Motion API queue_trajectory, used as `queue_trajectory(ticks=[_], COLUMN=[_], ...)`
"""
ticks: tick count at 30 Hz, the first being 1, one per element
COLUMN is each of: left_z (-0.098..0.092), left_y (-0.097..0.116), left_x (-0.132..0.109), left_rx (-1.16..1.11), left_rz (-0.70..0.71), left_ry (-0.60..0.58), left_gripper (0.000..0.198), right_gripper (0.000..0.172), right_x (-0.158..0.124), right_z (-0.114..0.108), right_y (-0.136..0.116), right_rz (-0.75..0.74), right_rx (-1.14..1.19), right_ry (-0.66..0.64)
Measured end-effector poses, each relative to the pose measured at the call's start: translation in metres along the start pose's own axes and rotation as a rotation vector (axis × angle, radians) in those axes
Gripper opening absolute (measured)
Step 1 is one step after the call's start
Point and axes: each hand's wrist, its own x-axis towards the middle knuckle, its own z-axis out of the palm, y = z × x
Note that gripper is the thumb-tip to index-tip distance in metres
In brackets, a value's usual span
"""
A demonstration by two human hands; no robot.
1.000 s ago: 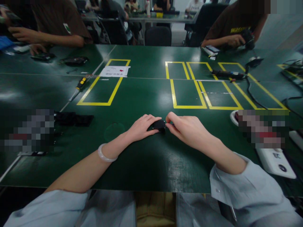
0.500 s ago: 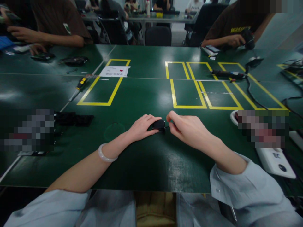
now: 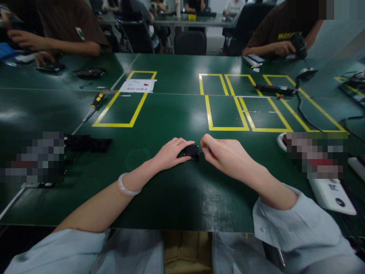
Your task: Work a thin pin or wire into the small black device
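A small black part [image 3: 191,151] lies on the green table [image 3: 176,198] in front of me. My left hand [image 3: 170,154] rests over its left side, fingers curled around it and holding it down. My right hand [image 3: 225,156] sits just to the right of the part with thumb and forefinger pinched together on something thin that I cannot make out, its tip close to the part's right edge. A pale bangle [image 3: 125,185] circles my left wrist.
Yellow tape outlines [image 3: 125,125] mark boxes on the table. A yellow-handled screwdriver [image 3: 96,102] and a white paper [image 3: 138,85] lie at far left. Black parts [image 3: 88,144] sit at left, a white device [image 3: 332,195] at right. Other people work across the table with tools and cables [image 3: 302,110].
My right hand has drawn back slightly from the black part, leaving a small gap. My left hand has stayed in place.
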Motion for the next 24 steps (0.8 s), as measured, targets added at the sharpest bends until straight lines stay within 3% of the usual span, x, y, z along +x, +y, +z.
queue_trajectory(ticks=[24], left_z=[0.0005], left_y=[-0.0001], left_x=[0.0006], left_rx=[0.004], left_rz=[-0.008], left_ry=[-0.006], left_gripper=[0.05], right_gripper=[0.019], right_x=[-0.0003], right_z=[0.0012], right_y=[0.0016], right_rz=[-0.009], right_rx=[0.019], right_ry=[0.015])
